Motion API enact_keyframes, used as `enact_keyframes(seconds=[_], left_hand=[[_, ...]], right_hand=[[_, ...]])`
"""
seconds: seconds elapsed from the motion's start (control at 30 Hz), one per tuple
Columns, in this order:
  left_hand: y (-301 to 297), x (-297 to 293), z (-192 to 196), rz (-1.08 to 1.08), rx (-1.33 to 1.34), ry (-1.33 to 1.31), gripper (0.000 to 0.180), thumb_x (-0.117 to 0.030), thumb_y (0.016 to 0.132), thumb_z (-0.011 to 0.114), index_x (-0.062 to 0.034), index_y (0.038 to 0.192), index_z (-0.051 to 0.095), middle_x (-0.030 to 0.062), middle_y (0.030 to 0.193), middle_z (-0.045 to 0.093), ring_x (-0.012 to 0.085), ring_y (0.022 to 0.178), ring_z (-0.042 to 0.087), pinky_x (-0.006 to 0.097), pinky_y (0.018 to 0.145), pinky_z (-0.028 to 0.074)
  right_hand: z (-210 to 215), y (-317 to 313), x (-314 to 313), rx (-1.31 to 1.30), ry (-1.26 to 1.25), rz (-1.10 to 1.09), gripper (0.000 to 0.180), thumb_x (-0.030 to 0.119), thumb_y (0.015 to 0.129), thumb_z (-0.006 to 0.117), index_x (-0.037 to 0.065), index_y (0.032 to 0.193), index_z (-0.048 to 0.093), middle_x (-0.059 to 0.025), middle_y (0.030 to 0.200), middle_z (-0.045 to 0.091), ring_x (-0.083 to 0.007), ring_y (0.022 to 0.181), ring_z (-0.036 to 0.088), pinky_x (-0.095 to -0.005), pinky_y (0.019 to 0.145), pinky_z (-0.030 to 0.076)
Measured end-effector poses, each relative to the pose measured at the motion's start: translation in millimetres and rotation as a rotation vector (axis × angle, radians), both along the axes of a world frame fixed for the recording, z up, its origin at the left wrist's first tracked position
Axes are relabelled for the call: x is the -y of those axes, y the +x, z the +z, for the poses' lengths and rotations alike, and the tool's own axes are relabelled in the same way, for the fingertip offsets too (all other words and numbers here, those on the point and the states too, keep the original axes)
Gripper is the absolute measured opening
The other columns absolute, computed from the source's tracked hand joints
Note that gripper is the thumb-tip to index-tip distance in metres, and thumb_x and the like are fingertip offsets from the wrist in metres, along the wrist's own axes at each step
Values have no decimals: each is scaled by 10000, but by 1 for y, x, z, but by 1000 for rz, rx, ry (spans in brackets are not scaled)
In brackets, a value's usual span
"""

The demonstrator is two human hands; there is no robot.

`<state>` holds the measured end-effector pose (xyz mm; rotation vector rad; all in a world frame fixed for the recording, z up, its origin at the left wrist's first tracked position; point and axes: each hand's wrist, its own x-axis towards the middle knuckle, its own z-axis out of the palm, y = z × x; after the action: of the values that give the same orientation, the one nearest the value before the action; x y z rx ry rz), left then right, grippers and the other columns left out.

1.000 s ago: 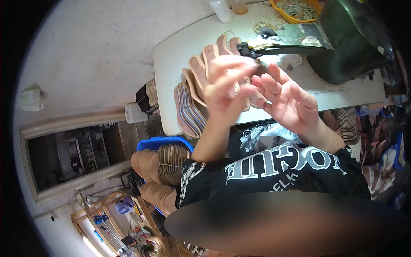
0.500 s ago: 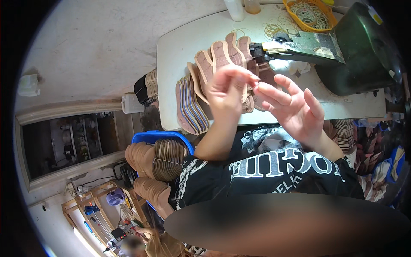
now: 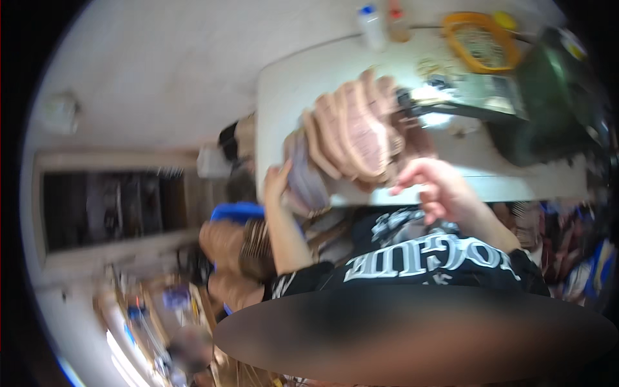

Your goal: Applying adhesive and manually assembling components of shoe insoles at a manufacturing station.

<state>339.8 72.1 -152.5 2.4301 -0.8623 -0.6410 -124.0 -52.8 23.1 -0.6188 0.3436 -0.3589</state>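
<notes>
My left hand [image 3: 277,184] is at the left side of a stack of grey-edged insoles [image 3: 304,174] on the sewing table's left part. Its fingers close round the stack's edge, though motion blurs them. Right of that stack, pinkish-brown insoles with tan rims [image 3: 361,129] lie fanned and overlapping, reaching to the machine arm. My right hand [image 3: 438,190] hovers over the table's near edge, below the machine's needle area. Its fingers are loosely bent and apart, with nothing visible in them.
A dark green sewing machine [image 3: 548,109] with a lit arm stands on the white table [image 3: 284,84]. Behind it are an orange basket [image 3: 451,42] of cords and two bottles [image 3: 372,29]. A blue bin [image 3: 235,211] with bundled insoles stands at lower left. Another person is at far lower left.
My hands, close together in front of the insoles before, have parted. The left has gone down and left to the grey-edged stack; the right has lowered. The whole view has shifted and blurred.
</notes>
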Motion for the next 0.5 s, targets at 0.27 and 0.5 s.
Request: enact_keyframes(seconds=[0.27, 0.5], left_hand=[[-51, 118, 37, -481, -323, -341, 473, -305, 784, 760, 52, 1037, 579, 149, 941, 619, 215, 822, 593, 321, 694, 470], [17, 38, 10, -846, 518, -792, 685, -263, 740, 808, 92, 1231, 489, 240, 1154, 562, 309, 1034, 554, 370, 894, 444]], right_hand=[[-25, -8, 6, -67, -90, -27, 309, 288, 905, 592, 58, 1111, 574, -99, 1012, 685, -39, 533, 460, -209, 483, 468], [-41, 19, 3, -60, -474, -310, 421, 282, 872, 678, 36, 1172, 514, -89, 995, 615, -114, 782, 590, -243, 666, 491]])
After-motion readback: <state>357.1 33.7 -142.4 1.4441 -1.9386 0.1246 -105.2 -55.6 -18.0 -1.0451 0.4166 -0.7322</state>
